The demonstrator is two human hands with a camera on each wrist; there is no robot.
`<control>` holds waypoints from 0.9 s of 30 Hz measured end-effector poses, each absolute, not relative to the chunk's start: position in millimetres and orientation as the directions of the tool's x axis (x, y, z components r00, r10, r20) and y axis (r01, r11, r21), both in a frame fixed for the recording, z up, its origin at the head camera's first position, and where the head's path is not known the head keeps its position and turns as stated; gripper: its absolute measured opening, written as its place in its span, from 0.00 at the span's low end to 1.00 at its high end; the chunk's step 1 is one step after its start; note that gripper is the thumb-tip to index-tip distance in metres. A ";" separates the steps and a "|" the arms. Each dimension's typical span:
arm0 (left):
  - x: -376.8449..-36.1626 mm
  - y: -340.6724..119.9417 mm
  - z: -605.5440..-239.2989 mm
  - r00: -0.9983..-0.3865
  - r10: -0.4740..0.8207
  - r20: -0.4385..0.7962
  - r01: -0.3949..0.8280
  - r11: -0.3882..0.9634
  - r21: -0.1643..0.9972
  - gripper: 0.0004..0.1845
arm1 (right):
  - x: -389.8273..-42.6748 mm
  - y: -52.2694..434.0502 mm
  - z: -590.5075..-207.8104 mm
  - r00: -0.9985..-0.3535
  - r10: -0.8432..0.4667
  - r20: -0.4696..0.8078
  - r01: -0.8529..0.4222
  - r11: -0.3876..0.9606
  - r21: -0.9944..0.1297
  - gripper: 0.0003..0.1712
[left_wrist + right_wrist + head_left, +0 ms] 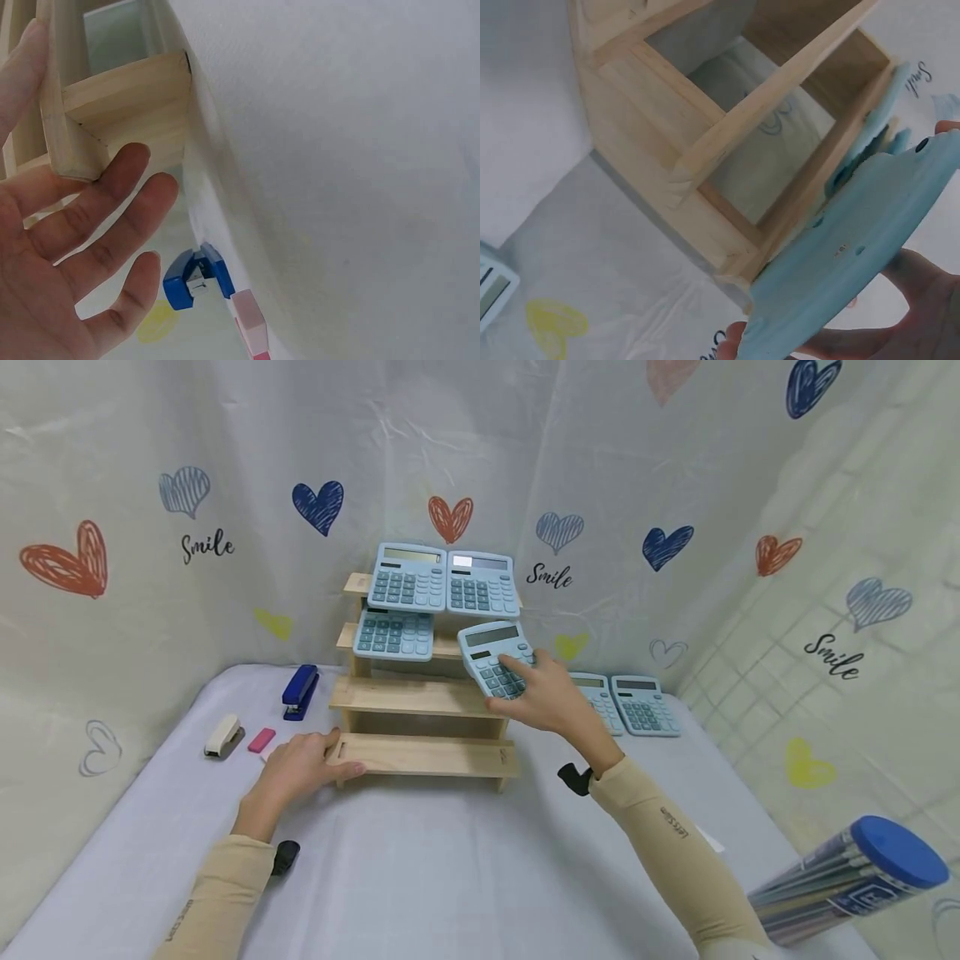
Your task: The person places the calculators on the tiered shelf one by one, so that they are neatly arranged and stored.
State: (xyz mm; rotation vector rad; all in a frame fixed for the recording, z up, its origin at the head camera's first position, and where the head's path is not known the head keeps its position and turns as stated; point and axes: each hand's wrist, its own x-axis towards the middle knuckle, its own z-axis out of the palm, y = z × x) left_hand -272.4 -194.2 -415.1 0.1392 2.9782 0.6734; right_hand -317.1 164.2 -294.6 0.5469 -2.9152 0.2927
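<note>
My right hand (547, 695) grips a light blue calculator (489, 639) by its lower right part, tilted in front of the second tier from the top of a wooden stepped stand (427, 758). From behind, the right wrist view shows the calculator's back (855, 232), its edge close to the wood. At the stand's lower left end is my left hand (296, 770), thumb over the lowest board and fingers around its end. Two calculators, a left one (407, 578) and a right one (482, 583), lean side by side on the top tier. Another calculator (393, 637) sits below, at the left.
Two more calculators, one partly behind my right arm (596, 693) and one farther right (645, 706), lie on the white table. A blue stapler (301, 692), a cream stapler (223, 737) and a pink eraser (261, 740) are at left. A blue-lidded pencil tub (847, 877) stands front right.
</note>
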 end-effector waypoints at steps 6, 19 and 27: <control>-271.5 -194.5 -416.6 -0.993 0.101 -0.069 0.061 0.896 0.440 0.55 | -336.6 141.2 -294.9 -0.934 -0.313 0.172 -0.328 0.942 -0.073 0.48; -271.1 -197.0 -416.6 -0.993 0.112 -0.026 0.090 0.896 0.436 0.52 | -365.6 115.2 -295.6 -0.953 -0.293 0.080 -0.300 0.947 -0.114 0.52; -271.6 -196.8 -416.4 -0.994 0.109 -0.027 0.087 0.899 0.429 0.54 | -382.5 107.1 -301.4 -0.955 -0.270 0.124 -0.286 0.950 -0.129 0.52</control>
